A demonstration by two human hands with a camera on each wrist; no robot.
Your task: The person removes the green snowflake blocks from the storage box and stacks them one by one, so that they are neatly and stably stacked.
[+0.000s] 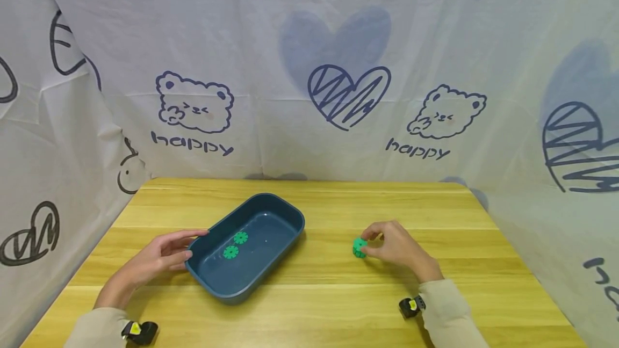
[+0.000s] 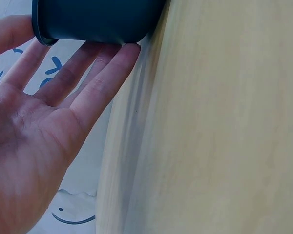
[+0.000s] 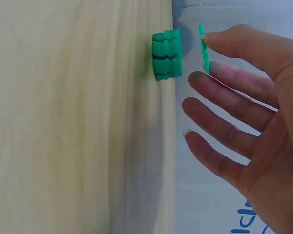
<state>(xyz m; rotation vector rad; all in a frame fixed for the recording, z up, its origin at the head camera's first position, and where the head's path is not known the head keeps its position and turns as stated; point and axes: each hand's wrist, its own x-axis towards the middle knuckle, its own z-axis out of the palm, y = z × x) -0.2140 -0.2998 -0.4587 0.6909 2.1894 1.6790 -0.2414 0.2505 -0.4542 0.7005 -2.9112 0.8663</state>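
A dark blue rectangular bin [image 1: 263, 243] stands left of centre on the table. Two green notched discs, one [image 1: 240, 237] beside the other [image 1: 231, 252], lie flat on its floor. My left hand [image 1: 162, 254] holds the bin's left end, with the thumb at the rim and fingers against the outer wall [image 2: 102, 24]. Right of the bin, my right hand [image 1: 394, 243] pinches one thin green disc [image 3: 204, 48] between thumb and forefinger. That disc is apart from a short stack of green discs [image 3: 167, 56] on the table; the other fingers are loosely bent.
The wood-grain table [image 1: 329, 305] reaches back to a pale printed cloth [image 1: 271, 138] hanging behind it. More of this cloth hangs at both sides. Bare tabletop lies between the bin and the stack. Both wrists carry small black devices, one [image 1: 411, 306] on the right.
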